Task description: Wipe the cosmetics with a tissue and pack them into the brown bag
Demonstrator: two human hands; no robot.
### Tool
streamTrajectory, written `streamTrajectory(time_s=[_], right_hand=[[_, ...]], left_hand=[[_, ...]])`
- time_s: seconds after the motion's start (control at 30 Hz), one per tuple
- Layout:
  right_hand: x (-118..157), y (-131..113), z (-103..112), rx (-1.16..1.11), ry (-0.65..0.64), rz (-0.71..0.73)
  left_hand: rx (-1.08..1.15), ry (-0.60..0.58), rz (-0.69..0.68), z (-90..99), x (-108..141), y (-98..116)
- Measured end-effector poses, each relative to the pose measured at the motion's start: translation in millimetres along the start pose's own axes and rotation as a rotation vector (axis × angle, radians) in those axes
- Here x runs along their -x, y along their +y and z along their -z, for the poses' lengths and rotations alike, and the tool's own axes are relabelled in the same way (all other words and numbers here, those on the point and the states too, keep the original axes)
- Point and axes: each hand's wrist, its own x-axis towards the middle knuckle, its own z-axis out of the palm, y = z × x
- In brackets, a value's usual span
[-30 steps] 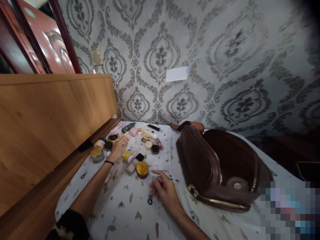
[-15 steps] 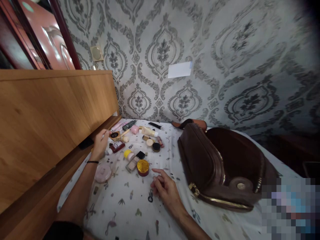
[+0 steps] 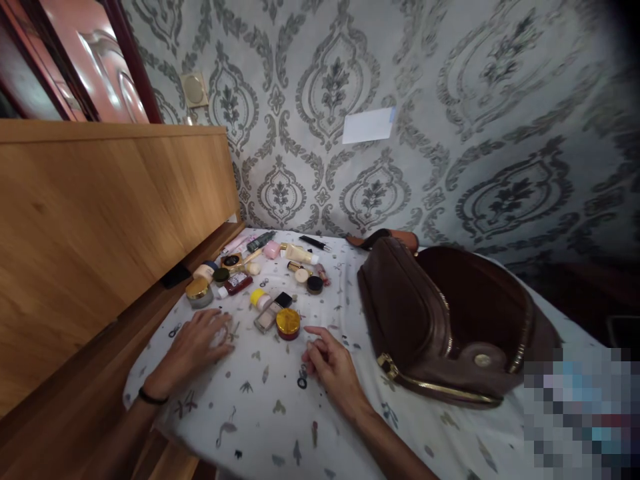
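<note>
My left hand [image 3: 197, 343] is palm down on the patterned cloth, its thumb and fingers curved round a pale pink round case [image 3: 221, 335] that it mostly covers. My right hand [image 3: 333, 370] rests, loosely curled with the index finger out and holding nothing, just right of a gold-lidded jar [image 3: 288, 323]. Beside that jar lie a glass bottle with a black cap [image 3: 267, 317] and a yellow-capped container [image 3: 259, 299]. Further back are a dark red bottle [image 3: 237, 284], another gold-lidded jar [image 3: 199, 292], a black-lidded jar [image 3: 315, 285] and a cream tube [image 3: 299, 255].
A large open brown bag [image 3: 405, 313] stands on the right of the cloth [image 3: 280, 427]. Wooden furniture [image 3: 115, 207] borders the left side, and a patterned wall [image 3: 320, 160] rises behind. A black pen-like item [image 3: 313, 241] lies near the wall.
My left hand has come back toward me from the items at the back left and now covers the pale pink case. Jars it hid before are visible. My right hand has barely moved.
</note>
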Motion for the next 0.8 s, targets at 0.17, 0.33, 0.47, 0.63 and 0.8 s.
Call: streamTrajectory(time_s=[0.17,0.33,0.47,0.63,0.8], right_hand=[[1,4,-1,-0.017,0.028,0.021],[7,-5,-5,-0.217,-0.054,-0.028],[15,-23,-12,-0.588,-0.208,-0.115],[18,-31,-3,-0.789,-0.158,-0.150],[19,-28,13,-0.778,-0.103,-0.098]], left_hand=[[-0.019,0.133,0.051,-5.7,-2,10],[0.281,0.202,-0.015,14.3,-18,55],[0.422,0.228,-0.168,18.5,-36,121],[0.375,0.328,-0.298,2.8,-62,179],[0.356,0.353,-0.283,-11.3,-87,199]])
